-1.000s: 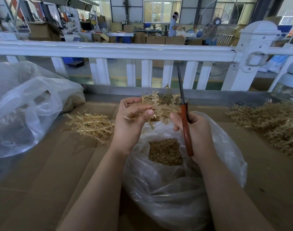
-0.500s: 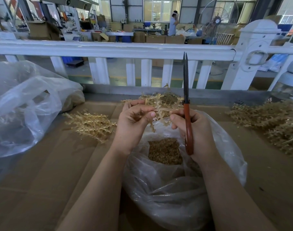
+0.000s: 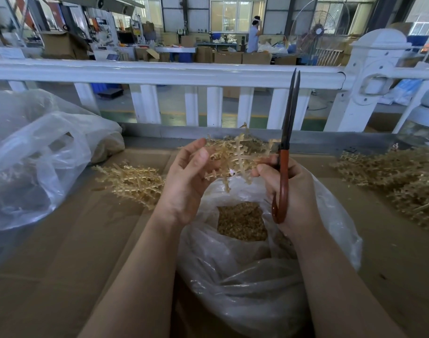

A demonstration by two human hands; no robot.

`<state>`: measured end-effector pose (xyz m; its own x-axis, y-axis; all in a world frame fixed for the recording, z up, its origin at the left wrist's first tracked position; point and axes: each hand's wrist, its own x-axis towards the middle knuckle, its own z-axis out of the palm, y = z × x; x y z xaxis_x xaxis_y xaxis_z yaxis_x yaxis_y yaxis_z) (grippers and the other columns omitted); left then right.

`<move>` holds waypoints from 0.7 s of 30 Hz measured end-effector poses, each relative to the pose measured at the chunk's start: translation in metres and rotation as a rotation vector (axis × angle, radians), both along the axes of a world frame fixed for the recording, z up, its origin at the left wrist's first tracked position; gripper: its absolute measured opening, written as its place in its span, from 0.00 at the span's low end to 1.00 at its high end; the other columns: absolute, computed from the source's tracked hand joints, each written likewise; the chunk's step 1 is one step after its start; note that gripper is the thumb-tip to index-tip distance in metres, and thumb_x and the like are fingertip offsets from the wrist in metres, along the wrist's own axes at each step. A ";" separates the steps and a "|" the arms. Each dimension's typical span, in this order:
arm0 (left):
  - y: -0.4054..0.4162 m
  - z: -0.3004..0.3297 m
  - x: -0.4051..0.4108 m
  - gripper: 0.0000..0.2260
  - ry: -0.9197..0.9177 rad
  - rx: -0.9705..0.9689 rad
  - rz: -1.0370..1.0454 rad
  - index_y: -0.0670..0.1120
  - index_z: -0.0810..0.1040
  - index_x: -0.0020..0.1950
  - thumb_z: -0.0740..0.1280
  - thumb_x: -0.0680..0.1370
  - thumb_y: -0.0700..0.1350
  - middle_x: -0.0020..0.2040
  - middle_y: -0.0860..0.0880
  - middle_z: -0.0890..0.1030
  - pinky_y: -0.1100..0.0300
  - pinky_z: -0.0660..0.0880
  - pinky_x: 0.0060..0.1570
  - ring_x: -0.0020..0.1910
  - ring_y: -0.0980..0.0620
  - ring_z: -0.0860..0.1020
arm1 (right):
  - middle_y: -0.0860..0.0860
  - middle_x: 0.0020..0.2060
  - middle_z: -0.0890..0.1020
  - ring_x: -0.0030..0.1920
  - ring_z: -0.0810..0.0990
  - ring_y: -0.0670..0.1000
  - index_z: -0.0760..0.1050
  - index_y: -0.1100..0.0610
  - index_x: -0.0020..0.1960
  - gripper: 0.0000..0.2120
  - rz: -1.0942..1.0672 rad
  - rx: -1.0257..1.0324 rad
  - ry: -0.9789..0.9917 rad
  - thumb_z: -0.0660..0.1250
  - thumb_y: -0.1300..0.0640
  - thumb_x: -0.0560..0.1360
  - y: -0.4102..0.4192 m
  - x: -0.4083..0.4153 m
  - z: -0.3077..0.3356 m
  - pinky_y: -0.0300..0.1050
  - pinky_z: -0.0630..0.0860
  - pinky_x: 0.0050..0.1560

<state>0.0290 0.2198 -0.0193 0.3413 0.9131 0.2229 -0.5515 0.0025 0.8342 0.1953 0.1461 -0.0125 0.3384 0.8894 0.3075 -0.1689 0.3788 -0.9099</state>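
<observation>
A gold plastic sprue frame (image 3: 235,157) hangs over the open mouth of a clear plastic bag (image 3: 257,269) that holds small gold pieces (image 3: 242,222). My left hand (image 3: 186,184) has its fingers loosely spread and touches the frame's left end. My right hand (image 3: 298,193) pinches the frame's right end with thumb and forefinger. The same hand grips red-handled scissors (image 3: 283,181), their dark blades nearly closed and pointing straight up.
More gold sprue frames lie in a pile on the left (image 3: 135,182) and another on the right (image 3: 401,181) of the cardboard-covered table (image 3: 62,264). A large crumpled plastic bag (image 3: 38,154) fills the left. A white railing (image 3: 160,71) bounds the far edge.
My left hand has uncurled and its fingers have spread. The scissors have swung upright and a little right. The frame sits slightly higher between my hands.
</observation>
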 end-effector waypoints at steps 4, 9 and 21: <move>0.001 -0.003 -0.001 0.29 0.000 -0.053 -0.072 0.41 0.71 0.62 0.79 0.67 0.48 0.48 0.47 0.83 0.56 0.79 0.51 0.46 0.49 0.81 | 0.54 0.37 0.83 0.26 0.76 0.39 0.84 0.44 0.35 0.22 0.002 -0.003 -0.010 0.68 0.69 0.77 -0.001 0.000 0.000 0.28 0.71 0.29; 0.001 -0.006 0.000 0.32 0.065 -0.126 -0.106 0.37 0.68 0.71 0.75 0.69 0.37 0.54 0.43 0.83 0.53 0.73 0.57 0.52 0.45 0.77 | 0.55 0.38 0.83 0.27 0.77 0.39 0.83 0.44 0.34 0.22 -0.023 -0.006 -0.032 0.69 0.69 0.76 0.000 -0.002 0.001 0.29 0.72 0.31; 0.002 -0.006 -0.003 0.04 -0.019 0.017 0.141 0.49 0.79 0.39 0.73 0.70 0.46 0.37 0.51 0.81 0.65 0.76 0.37 0.33 0.56 0.77 | 0.50 0.33 0.77 0.29 0.73 0.43 0.79 0.57 0.46 0.04 -0.130 -0.018 0.084 0.69 0.65 0.78 0.006 0.004 -0.007 0.34 0.71 0.32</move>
